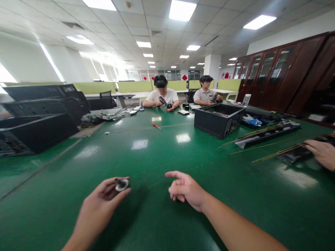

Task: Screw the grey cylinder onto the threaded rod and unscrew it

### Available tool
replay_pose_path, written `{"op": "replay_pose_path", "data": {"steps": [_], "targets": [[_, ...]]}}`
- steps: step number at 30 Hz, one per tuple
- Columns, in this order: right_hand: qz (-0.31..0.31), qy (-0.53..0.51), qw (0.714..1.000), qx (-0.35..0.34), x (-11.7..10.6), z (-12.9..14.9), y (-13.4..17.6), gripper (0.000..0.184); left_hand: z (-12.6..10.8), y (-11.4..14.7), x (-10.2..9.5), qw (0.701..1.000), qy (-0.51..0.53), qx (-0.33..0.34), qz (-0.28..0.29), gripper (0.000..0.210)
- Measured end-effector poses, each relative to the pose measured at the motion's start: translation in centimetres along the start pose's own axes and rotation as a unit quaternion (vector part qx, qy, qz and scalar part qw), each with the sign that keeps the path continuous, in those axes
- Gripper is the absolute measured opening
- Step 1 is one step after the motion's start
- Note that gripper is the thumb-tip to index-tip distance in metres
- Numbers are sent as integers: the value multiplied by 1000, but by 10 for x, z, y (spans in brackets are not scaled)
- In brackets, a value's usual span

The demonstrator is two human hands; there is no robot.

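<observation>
My left hand (pixel 101 198), at the lower left of the head view, grips a small round metal disc with a short shaft (pixel 122 184) between thumb and fingertips. The disc is held above the green table, shaft pointing up. To its right hovers my right hand (pixel 187 190), apart from the left. Its index finger stretches out toward the left while the other fingers are loosely bent; I see nothing in it. Both hands are over the bare green tabletop (pixel 146 160).
A red-handled screwdriver (pixel 156 125) lies mid-table. An open black computer case (pixel 217 120) stands right of centre, with more cases (pixel 44 129) at left. Thin brass-coloured rods (pixel 243 139) lie at right, near another person's hand (pixel 323 151). Two people (pixel 162 94) sit opposite, holding power tools.
</observation>
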State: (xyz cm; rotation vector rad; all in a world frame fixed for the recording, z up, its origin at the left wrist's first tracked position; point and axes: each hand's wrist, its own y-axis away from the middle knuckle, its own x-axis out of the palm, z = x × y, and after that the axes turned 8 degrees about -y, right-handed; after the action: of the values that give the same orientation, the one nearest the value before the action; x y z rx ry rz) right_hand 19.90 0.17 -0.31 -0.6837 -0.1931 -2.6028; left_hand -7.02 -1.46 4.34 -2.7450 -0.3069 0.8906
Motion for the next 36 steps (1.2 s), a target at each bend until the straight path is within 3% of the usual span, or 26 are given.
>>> {"op": "replay_pose_path", "data": {"steps": [4, 7, 10, 15, 19, 26, 32, 36], "targets": [[-107, 18, 993, -53, -7, -4, -8, 56, -20, -11, 62, 991, 71, 34, 112, 49], [-130, 42, 989, -60, -9, -11, -11, 59, -19, -3, 83, 981, 49, 68, 173, 41], [-105, 76, 989, -74, -9, -17, -10, 58, -8, 7, 84, 974, 56, 53, 214, 39], [-67, 113, 988, -82, -8, -23, -5, 51, -4, 11, 82, 967, 100, 25, 235, 36], [-83, 142, 983, -80, -4, -23, -2, 44, -6, 6, 86, 963, 94, 34, 249, 25], [-104, 163, 978, -77, -3, -23, -1, 30, -4, 6, 89, 962, 106, 32, 249, 27], [-117, 130, 981, -90, -2, -23, -2, 33, -4, 9, 88, 963, 97, 29, 250, 28], [-122, 152, 977, -83, -2, -23, -1, 25, -6, 8, 88, 964, 90, 31, 248, 27]]}}
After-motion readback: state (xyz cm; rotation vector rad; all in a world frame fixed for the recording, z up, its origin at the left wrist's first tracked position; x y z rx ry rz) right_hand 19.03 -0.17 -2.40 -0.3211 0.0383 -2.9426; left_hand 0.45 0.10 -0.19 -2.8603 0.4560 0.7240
